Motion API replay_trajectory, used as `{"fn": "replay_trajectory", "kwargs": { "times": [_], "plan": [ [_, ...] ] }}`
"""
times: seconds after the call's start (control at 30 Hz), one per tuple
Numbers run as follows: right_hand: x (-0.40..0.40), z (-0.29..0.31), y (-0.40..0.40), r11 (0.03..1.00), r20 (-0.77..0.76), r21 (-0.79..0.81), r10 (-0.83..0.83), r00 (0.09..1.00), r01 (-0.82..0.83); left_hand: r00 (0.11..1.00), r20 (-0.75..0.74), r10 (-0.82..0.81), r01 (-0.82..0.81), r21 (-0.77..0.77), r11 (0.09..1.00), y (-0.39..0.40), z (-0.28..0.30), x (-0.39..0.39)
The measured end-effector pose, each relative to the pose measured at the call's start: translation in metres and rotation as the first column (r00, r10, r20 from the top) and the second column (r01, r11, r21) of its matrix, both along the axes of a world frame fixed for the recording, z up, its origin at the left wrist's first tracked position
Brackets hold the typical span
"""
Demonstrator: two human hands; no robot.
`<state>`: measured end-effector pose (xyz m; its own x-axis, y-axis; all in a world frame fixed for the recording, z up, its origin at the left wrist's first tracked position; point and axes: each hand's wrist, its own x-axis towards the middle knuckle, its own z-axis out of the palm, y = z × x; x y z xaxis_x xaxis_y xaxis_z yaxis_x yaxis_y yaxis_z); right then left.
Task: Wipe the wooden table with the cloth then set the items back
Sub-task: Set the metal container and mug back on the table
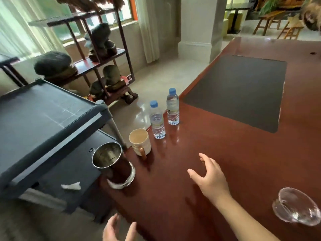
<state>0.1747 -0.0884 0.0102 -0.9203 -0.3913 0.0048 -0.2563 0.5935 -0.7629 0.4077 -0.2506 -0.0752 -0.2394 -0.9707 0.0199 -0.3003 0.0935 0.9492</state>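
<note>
The reddish wooden table (217, 153) runs from the bottom centre to the top right. Along its left edge stand a steel cup (112, 165), a cream mug with a brown handle (140, 142) and two water bottles with blue caps (157, 120) (172, 106). A clear glass bowl (297, 208) sits at the right near the table's front. My right hand (209, 176) hovers open over the table, fingers spread toward the cups. At the bottom edge, off the table's corner, my left hand (119, 230) is open and empty. A crumpled white cloth (71, 186) lies on the cart's lower shelf.
A dark grey plastic cart (52, 122) stands close against the table's left edge. A dark mat (239, 93) lies on the table further back. A wooden shelf with stone ornaments (102, 54) stands beyond on the tiled floor.
</note>
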Motion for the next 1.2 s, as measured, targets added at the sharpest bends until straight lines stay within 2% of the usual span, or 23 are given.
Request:
{"fn": "replay_trajectory", "kwargs": {
  "times": [0.07, 0.17, 0.27, 0.57, 0.93, 1.07, 1.2],
  "plan": [
    [-0.001, -0.004, -0.038, 0.996, 0.069, -0.016, 0.084, 0.994, -0.083, 1.0, -0.005, 0.015, -0.015, 0.109, 0.994, -0.021, 0.01, 0.008],
    [-0.004, -0.007, -0.09, 0.988, 0.143, -0.042, 0.154, 0.978, -0.149, 0.996, 0.045, 0.078, -0.083, 0.144, 0.986, -0.051, 0.013, 0.014],
    [-0.01, -0.011, -0.132, 0.981, 0.196, -0.069, 0.191, 0.962, -0.181, 0.998, 0.055, 0.022, -0.031, 0.167, 0.985, -0.07, 0.022, 0.002],
    [-0.031, -0.028, -0.218, 0.972, 0.185, -0.076, 0.234, 0.954, -0.223, 0.997, -0.067, -0.047, 0.059, 0.181, 0.982, -0.107, 0.03, -0.037],
    [-0.037, -0.045, -0.249, 0.983, 0.172, -0.114, 0.163, 0.971, -0.145, 0.982, -0.144, -0.119, 0.147, 0.202, 0.968, -0.138, 0.013, -0.062],
    [-0.035, -0.042, -0.251, 0.983, 0.167, -0.13, 0.154, 0.974, -0.133, 0.996, -0.072, -0.06, 0.076, 0.24, 0.968, -0.142, 0.003, -0.066],
    [-0.033, -0.038, -0.246, 0.985, 0.185, -0.133, 0.134, 0.974, -0.11, 0.995, -0.102, -0.022, 0.05, 0.282, 0.958, -0.149, -0.012, -0.068]
  ]
}}
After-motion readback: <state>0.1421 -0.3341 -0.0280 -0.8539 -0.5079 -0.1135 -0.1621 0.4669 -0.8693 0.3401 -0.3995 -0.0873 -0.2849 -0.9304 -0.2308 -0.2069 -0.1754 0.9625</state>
